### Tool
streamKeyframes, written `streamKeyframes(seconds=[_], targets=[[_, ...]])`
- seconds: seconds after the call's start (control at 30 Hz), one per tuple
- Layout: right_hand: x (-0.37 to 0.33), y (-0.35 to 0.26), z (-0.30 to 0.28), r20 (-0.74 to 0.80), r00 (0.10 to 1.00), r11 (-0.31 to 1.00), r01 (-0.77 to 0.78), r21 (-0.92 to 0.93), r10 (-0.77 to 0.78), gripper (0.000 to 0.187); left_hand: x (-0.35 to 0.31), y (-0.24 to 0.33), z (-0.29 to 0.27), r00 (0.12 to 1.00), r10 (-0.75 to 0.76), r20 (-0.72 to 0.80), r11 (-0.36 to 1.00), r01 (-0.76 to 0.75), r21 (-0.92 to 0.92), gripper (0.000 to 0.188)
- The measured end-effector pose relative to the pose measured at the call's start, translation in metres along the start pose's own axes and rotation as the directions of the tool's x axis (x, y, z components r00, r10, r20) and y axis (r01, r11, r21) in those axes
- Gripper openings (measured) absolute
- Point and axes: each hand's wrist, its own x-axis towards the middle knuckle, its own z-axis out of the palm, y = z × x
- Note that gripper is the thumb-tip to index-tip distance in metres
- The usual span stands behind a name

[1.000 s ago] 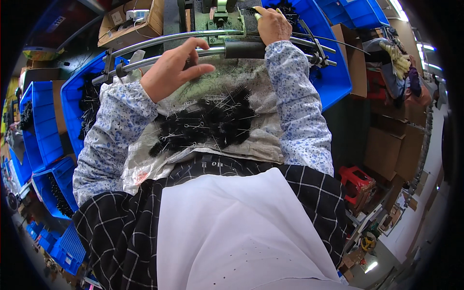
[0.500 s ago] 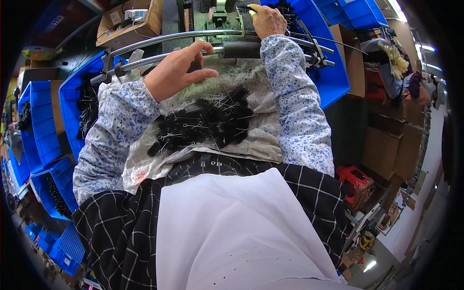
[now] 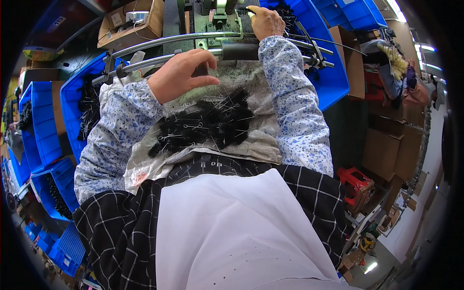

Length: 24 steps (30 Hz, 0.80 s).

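My left hand (image 3: 182, 75) hovers over the near side of the metal rails, its thumb and curled fingers apart and nothing visible between them. Up at the green-grey machine (image 3: 219, 21), my right hand (image 3: 267, 23) pinches what looks like a small black wire brush (image 3: 242, 11), mostly hidden by the fingers. Yellow covers sit on the right fingertips. Across my lap, on a pale cloth (image 3: 263, 133), lies a loose heap of black bristle brushes (image 3: 205, 123) with looped wire ends.
Two metal rails (image 3: 159, 60) with a dark roller (image 3: 239, 51) cross before me. Blue bins (image 3: 333, 77) with more black brushes stand at both sides. A wooden box (image 3: 113, 34) sits back left. Cartons (image 3: 382, 152) and a red crate (image 3: 355, 186) are at right, with another person (image 3: 411, 84) beyond.
My left hand has shifted slightly down and right, its fingers curling a little more. My right hand stays at the machine, moved slightly to the left.
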Motion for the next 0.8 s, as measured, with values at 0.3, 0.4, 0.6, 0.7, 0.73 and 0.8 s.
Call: streamKeyframes(seconds=[0.3, 0.4, 0.6, 0.7, 0.73, 0.8], targets=[[0.0, -0.005, 0.007, -0.001, 1.0, 0.999, -0.015, 0.03, 0.015, 0.027, -0.003, -0.002, -0.002, 1.0, 0.01, 0.015, 1.0, -0.011, 0.018, 0.034], [-0.001, -0.001, -0.001, 0.012, 0.999, 0.999, -0.034, 0.04, 0.034, 0.026, 0.001, 0.002, -0.004, 0.998, -0.027, 0.055, 0.999, 0.028, -0.024, 0.034], [0.007, 0.005, 0.024, 0.04, 0.999, 0.992, 0.019, 0.121, -0.024, 0.025, -0.002, -0.005, -0.001, 0.999, -0.011, 0.041, 1.0, 0.012, -0.016, 0.034], [0.01, 0.002, 0.011, -0.04, 0.997, 0.987, 0.074, 0.141, -0.069, 0.019, 0.005, 0.002, -0.002, 0.996, -0.002, 0.087, 1.0, 0.003, -0.006, 0.033], [0.011, 0.0, 0.012, -0.07, 0.993, 0.987, 0.101, 0.127, -0.093, 0.019, 0.005, 0.003, -0.003, 0.996, -0.022, 0.091, 1.0, 0.023, -0.006, 0.033], [0.009, -0.002, 0.011, -0.13, 0.982, 0.984, 0.152, 0.094, -0.14, 0.019, 0.003, 0.006, -0.004, 0.993, -0.059, 0.098, 0.998, 0.06, -0.007, 0.032]])
